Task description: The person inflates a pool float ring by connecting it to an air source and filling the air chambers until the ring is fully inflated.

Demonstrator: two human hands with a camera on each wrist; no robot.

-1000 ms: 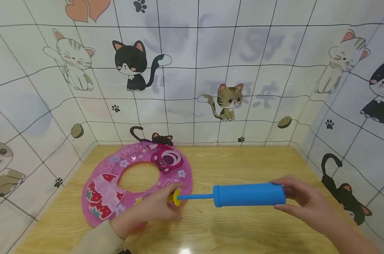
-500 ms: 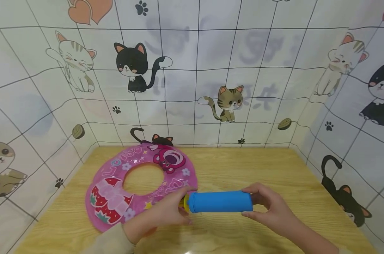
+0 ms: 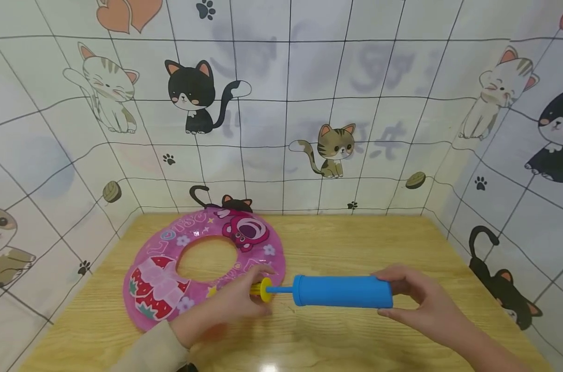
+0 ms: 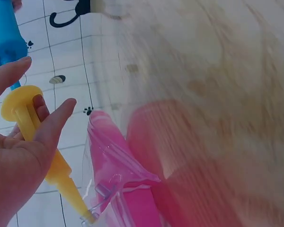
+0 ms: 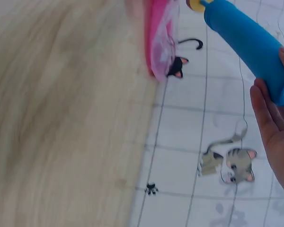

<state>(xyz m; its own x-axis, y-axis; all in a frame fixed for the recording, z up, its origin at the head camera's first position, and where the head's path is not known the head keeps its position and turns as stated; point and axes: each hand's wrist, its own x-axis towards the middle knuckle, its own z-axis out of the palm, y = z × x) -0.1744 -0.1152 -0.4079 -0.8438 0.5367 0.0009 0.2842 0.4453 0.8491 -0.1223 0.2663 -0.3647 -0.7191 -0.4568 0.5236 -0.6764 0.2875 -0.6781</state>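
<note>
A hand pump with a blue barrel [image 3: 341,291] and a yellow nozzle end [image 4: 31,118] lies level between my two hands. My left hand [image 3: 237,299] grips the yellow end, fingers and thumb round it. In the left wrist view, the yellow tip meets the clear valve [image 4: 102,191] of a pink swim ring [image 3: 157,243]. My right hand [image 3: 416,299] holds the far end of the barrel, thumb below and fingers above. A short length of blue rod [image 3: 279,290] shows between the yellow flange and the barrel. The ring looks puffed up, printed with strawberries and a bear.
The wooden table [image 3: 355,243] runs back to a white tiled-pattern wall covering [image 3: 262,119] printed with cats, which also closes in both sides. The ring's far edge lies close to the back wall.
My right hand slid the barrel left until it met the yellow end, then drew it back right, baring part of the rod. My left hand kept its grip and shifted slightly.
</note>
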